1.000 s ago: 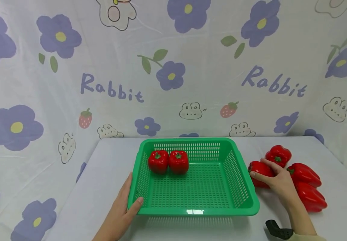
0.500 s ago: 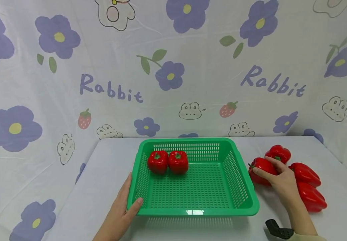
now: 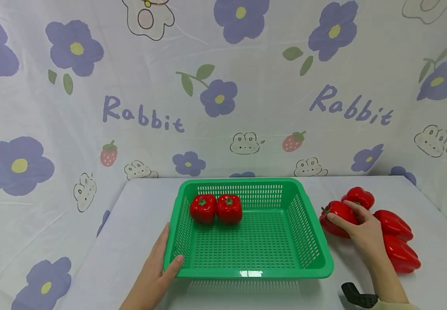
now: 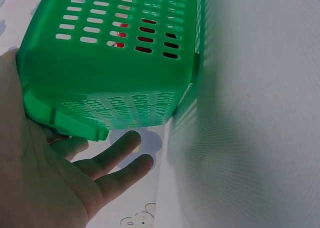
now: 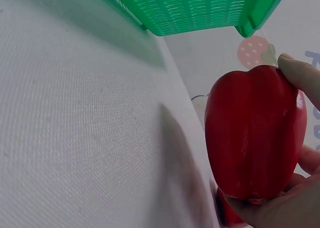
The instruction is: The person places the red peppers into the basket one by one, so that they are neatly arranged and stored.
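Green plastic anchors the scene: a basket [image 3: 248, 272] sits on a white table [image 3: 436, 241], a person's left hand [image 3: 156, 263] at its near left corner, thumb laid over the rim and the other fingers long and spread outside, apparently to steady it rather than clench it. Just right of the basket, the right hand [image 3: 367, 231] pinches a red pepper [image 3: 340, 210] between thumb and fingers, a hold across the sides that probably suits its slick, bulging skin and leaves the stem free on the basket side. It appears clear of the table, its shadow lying apart. In the basket's far left, one pepper [image 3: 203, 209] and its twin [image 3: 229, 209] stand touching, stems up, seemingly braced by each other. About the right hand lie a back pepper [image 3: 363, 197], a middle pepper [image 3: 395, 224] and a near pepper [image 3: 401, 255], the latter two nestled together.
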Motion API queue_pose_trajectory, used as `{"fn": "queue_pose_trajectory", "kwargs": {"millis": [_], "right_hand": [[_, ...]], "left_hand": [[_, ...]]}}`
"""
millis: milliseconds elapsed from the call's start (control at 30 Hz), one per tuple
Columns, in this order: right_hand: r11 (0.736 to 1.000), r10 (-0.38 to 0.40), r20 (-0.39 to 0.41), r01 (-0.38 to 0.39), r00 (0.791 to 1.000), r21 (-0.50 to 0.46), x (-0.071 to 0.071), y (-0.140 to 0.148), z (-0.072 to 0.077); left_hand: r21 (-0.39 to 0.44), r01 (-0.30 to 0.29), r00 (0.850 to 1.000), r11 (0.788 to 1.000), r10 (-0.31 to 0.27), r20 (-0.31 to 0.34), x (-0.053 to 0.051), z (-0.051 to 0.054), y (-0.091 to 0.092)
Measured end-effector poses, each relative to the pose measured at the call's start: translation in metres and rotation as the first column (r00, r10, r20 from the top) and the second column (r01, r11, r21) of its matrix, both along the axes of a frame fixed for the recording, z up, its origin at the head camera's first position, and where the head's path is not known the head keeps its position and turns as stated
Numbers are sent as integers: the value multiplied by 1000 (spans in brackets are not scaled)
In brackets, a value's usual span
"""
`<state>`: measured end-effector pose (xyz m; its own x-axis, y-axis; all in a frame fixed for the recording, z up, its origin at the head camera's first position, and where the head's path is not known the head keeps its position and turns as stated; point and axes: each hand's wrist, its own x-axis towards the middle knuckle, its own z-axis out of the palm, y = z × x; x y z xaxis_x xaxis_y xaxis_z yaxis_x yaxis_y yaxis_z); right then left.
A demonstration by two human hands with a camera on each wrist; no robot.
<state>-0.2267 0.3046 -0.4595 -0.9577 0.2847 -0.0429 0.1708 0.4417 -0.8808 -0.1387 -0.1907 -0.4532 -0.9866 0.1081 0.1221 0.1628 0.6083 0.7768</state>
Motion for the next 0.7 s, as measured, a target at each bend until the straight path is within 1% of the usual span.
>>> {"fn": "queue_pose_trajectory", "kwargs": {"millis": [200,433,567,700], "right_hand": [[999,-14,-8,14,1000,-41,1,-2,2],[995,-73,-13,72,997,-62,2,-4,4],[991,-108,-22,106,994,-78,2,-4,7],[989,-133,-35,130,991,-71,3,-4,13]], "left_hand": [[0,0,1000,1000,0,2,0,0,0],[2,-2,1000,1000,2,23,0,1,0],[-3,-3,1000,1000,3,15,1,2,1],[-6,-3,1000,1000,3,6,1,2,1]]}}
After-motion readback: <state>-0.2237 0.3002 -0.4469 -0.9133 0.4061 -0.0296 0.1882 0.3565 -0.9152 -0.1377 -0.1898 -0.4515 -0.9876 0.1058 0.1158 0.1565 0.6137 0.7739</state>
